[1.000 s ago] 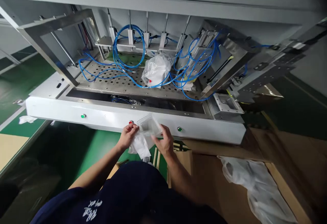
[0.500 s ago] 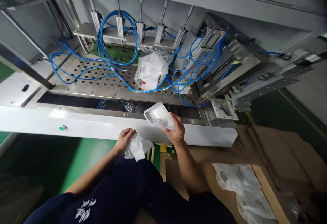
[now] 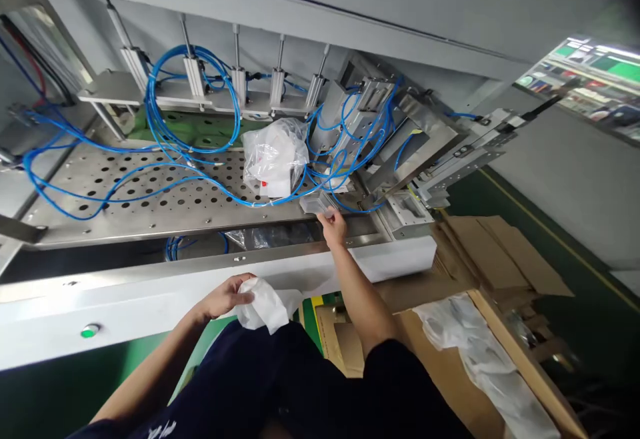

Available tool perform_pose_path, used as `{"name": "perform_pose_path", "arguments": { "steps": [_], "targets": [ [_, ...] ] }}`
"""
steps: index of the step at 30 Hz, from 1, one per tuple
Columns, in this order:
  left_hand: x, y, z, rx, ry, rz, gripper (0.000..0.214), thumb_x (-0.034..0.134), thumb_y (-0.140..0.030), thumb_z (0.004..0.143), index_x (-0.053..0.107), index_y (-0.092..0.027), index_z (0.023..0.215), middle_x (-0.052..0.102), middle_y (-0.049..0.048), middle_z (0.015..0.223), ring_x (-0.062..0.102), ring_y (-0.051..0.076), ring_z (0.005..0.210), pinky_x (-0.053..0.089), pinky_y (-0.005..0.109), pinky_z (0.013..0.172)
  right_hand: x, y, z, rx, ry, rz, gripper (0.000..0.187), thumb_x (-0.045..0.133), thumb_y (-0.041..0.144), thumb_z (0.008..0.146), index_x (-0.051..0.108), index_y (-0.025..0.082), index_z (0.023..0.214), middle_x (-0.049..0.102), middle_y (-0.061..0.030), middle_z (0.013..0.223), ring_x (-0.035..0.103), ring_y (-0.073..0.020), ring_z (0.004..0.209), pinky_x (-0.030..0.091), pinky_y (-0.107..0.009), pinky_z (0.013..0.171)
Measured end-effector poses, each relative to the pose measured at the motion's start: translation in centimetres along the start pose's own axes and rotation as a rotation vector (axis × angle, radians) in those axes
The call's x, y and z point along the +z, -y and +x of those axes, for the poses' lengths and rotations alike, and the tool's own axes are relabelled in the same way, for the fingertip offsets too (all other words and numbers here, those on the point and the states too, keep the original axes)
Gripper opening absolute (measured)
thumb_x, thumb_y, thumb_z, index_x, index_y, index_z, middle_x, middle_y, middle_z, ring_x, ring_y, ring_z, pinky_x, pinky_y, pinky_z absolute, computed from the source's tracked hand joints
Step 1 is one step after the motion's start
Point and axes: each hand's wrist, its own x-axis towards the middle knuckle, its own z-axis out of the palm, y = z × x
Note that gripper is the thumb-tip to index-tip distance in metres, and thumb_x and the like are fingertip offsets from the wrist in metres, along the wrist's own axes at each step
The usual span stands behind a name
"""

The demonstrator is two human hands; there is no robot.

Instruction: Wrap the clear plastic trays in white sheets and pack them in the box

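My left hand [image 3: 227, 297] is closed on a crumpled white wrapping sheet [image 3: 270, 309], which hangs just in front of my dark shirt. Farther out, my right hand [image 3: 334, 227] grips the near edge of a clear plastic tray [image 3: 316, 204]. The tray is tilted and held at the front edge of the perforated metal plate [image 3: 195, 209]; whether it touches the plate, I cannot tell. Close behind the tray lies a clear plastic bag [image 3: 276, 155] with white contents and a small red mark.
Blue air tubing [image 3: 235, 192] loops across the plate. Several pneumatic cylinders [image 3: 240, 85] stand behind it. A metal slide assembly [image 3: 425, 152] rises at the right. At the lower right, an open cardboard box [image 3: 440, 372] holds white wrapped pieces [image 3: 480, 359]. A green button [image 3: 90, 331] sits on the front beam.
My right hand has carried the clear plastic tray forward, from above the front beam to the plate's front edge. My left hand still holds the wrapping sheet. The camera view has turned to the right.
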Motion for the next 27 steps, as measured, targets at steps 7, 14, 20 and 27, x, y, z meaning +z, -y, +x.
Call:
{"name": "perform_pose_path", "arguments": {
  "steps": [7,14,20,27],
  "targets": [
    [1.2,-0.9,1.1,-0.041,-0.219,0.243,0.075,0.078,-0.090,0.079,0.069,-0.015,0.077,0.063,0.0058,0.070,0.055,0.019,0.064,0.045,0.029,0.061,2.1,1.7,5.1,-0.017,0.021,-0.414,0.050,0.093,0.034,0.081,0.076,0.016,0.124,0.078,-0.0174,0.125,0.068,-0.0371,0.125,0.052,-0.051,0.115],
    [2.2,-0.5,3.4,-0.098,-0.472,0.379,0.074,0.076,-0.089,0.074,0.076,-0.017,0.091,0.077,0.0147,0.102,0.071,0.036,0.103,0.061,0.041,0.087,-6.7,-1.8,5.1,-0.078,-0.050,-0.487,0.057,0.083,0.028,0.091,0.067,0.015,0.144,0.076,-0.0122,0.122,0.070,-0.0297,0.117,0.055,-0.041,0.110],
    [5.4,-2.0,6.6,0.028,-0.471,0.482,0.064,0.087,-0.076,0.060,0.078,-0.020,0.089,0.077,0.0148,0.098,0.070,0.043,0.109,0.063,0.043,0.085,-22.5,-4.7,7.7,0.031,-0.295,-0.684,0.034,0.058,0.022,0.098,0.075,0.011,0.126,0.075,-0.0206,0.121,0.065,-0.0338,0.116,0.052,-0.047,0.109],
    [11.0,-2.9,8.9,-0.003,-0.320,0.406,0.074,0.082,-0.083,0.081,0.076,-0.013,0.103,0.077,0.0123,0.091,0.072,0.029,0.081,0.056,0.032,0.071,-32.1,-6.7,13.9,0.083,-0.117,-0.932,0.038,0.060,0.035,0.104,0.080,0.014,0.129,0.054,-0.0240,0.159,0.035,-0.0395,0.153,0.034,-0.054,0.124]
  ]
}}
